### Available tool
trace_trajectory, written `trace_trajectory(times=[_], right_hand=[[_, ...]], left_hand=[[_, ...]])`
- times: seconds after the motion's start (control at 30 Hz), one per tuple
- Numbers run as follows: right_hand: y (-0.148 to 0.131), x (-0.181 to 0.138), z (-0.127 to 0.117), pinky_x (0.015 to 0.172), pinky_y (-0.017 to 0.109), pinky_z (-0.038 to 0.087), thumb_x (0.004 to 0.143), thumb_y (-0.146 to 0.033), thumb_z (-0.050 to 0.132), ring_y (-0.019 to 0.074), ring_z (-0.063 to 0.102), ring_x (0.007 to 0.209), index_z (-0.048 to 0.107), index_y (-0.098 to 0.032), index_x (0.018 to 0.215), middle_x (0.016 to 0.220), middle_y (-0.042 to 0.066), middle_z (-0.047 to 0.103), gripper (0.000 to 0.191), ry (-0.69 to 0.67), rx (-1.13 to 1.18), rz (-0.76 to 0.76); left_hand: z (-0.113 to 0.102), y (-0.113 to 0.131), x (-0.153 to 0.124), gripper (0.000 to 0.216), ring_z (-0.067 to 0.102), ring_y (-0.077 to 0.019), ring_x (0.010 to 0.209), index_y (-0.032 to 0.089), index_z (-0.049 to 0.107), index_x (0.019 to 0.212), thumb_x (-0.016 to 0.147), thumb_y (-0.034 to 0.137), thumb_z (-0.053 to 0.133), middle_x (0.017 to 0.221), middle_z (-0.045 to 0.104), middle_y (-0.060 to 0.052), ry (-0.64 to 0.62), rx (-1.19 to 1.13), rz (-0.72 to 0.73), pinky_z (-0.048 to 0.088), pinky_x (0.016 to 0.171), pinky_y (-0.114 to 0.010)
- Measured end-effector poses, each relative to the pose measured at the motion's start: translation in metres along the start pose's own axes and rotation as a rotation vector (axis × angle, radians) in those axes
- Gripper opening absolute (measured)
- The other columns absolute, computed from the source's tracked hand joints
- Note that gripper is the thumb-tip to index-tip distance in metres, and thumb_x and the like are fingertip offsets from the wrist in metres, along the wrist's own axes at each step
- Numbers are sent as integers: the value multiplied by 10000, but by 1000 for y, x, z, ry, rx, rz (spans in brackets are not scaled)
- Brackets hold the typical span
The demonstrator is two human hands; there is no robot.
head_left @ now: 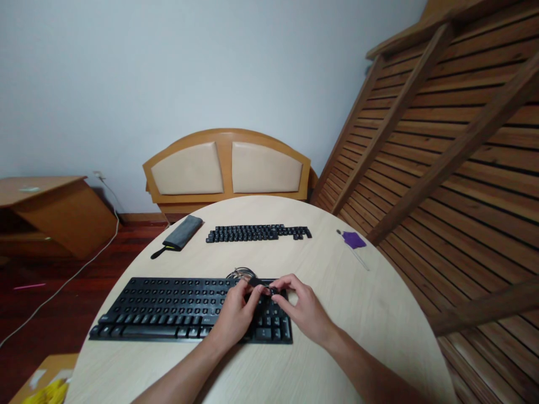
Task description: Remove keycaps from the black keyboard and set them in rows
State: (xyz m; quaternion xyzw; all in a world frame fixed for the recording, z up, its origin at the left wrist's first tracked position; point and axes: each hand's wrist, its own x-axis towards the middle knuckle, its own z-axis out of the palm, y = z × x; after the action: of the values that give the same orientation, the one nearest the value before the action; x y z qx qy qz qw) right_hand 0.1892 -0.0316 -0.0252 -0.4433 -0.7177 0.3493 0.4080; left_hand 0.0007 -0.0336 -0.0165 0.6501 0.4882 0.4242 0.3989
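Note:
A black keyboard lies near the front of the round table. Bare key stems show across its upper rows, while caps sit on its lower rows and part of the number pad. My left hand is over the right part of the keyboard, its fingers pinched round a small dark thing I cannot make out. Close beside it, my right hand pinches a small black keycap between thumb and fingers. Both sets of fingertips nearly meet above the number pad. Behind the keyboard, removed keycaps are laid out in rows.
On the pale round table, a grey pouch with a black strap lies at the back left. A purple cloth and a thin pale stick lie at the right. A coiled cable sits behind the keyboard. Wooden slats lean at the right.

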Motion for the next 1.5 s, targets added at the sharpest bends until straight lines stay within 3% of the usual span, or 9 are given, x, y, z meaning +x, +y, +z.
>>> trace_trajectory(times=[0.27, 0.4, 0.7, 0.83, 1.2, 1.37, 1.5], right_hand=[[-2, 1, -2, 978, 353, 495, 901, -225, 612, 175, 651, 1040, 596, -213, 1071, 1082, 52, 693, 170, -99, 229, -14], [3, 2, -1, 952, 354, 519, 865, -281, 672, 187, 663, 1009, 618, -204, 1088, 1046, 54, 704, 242, -86, 258, 35], [-8, 2, -12, 881, 316, 497, 903, -324, 646, 183, 655, 956, 688, -243, 1035, 1004, 26, 720, 160, -101, -98, -159], [-8, 2, -14, 882, 311, 491, 899, -329, 655, 180, 651, 958, 698, -238, 1034, 1003, 27, 722, 168, -165, -122, -238], [-5, 4, -15, 885, 340, 481, 883, -386, 664, 194, 627, 976, 705, -240, 980, 1017, 36, 713, 180, -183, -165, -293], [-4, 7, -27, 834, 323, 490, 914, -387, 621, 192, 626, 931, 695, -231, 963, 954, 43, 694, 180, -74, -177, -208], [15, 15, -45, 795, 319, 495, 927, -379, 582, 185, 630, 856, 673, -211, 983, 957, 50, 686, 198, 95, -245, -58]], left_hand=[[0, -3, -1, 277, 661, -214, 829, 162, 593, 881, 948, 410, 489, 867, 712, -77, -7, 20, 24, 492, 771, -307], [-1, -2, -2, 259, 647, -210, 820, 170, 586, 894, 960, 392, 471, 862, 700, -66, -18, 50, 45, 484, 756, -299], [0, -2, -4, 253, 631, -203, 752, 178, 591, 863, 961, 380, 475, 797, 690, -42, -27, 129, 61, 457, 712, -287], [0, -2, -5, 264, 614, -194, 709, 182, 554, 827, 962, 393, 471, 758, 672, -33, -20, 150, 54, 439, 675, -277], [1, -6, -7, 238, 581, -202, 732, 179, 569, 828, 961, 345, 462, 784, 640, -52, 0, 325, 112, 427, 680, -292], [0, -3, -7, 248, 622, -225, 843, 176, 616, 891, 978, 333, 445, 877, 674, -76, -49, 282, 97, 447, 777, -323], [0, 0, -7, 267, 630, -241, 875, 180, 631, 887, 981, 344, 441, 895, 679, -83, -58, 271, 83, 445, 810, -341]])
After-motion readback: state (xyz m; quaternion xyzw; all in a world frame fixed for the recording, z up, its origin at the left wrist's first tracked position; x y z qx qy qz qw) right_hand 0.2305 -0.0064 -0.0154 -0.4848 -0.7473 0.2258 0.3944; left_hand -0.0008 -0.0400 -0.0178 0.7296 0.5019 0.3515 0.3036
